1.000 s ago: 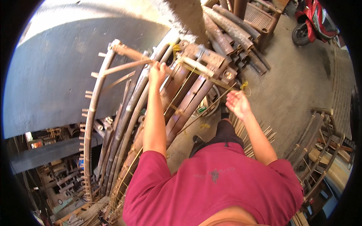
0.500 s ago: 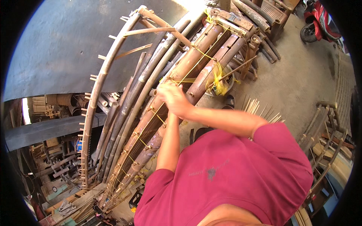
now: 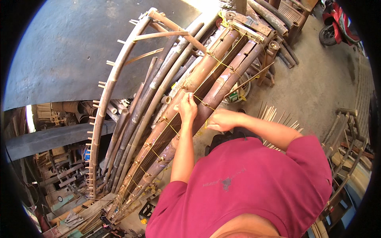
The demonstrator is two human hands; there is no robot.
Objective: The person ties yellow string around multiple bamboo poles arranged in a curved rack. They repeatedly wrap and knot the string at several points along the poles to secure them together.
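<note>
On two bamboo poles [image 3: 206,85], two hands: left hand [image 3: 187,108], right hand [image 3: 221,119].

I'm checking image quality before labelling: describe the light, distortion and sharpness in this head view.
Head view: bright daylight on the concrete floor, the top edge washed out; fisheye bends the bamboo poles and leaves black corners; the left hand and right hand on the yellow cord look sharp, with no clear motion blur.
</note>
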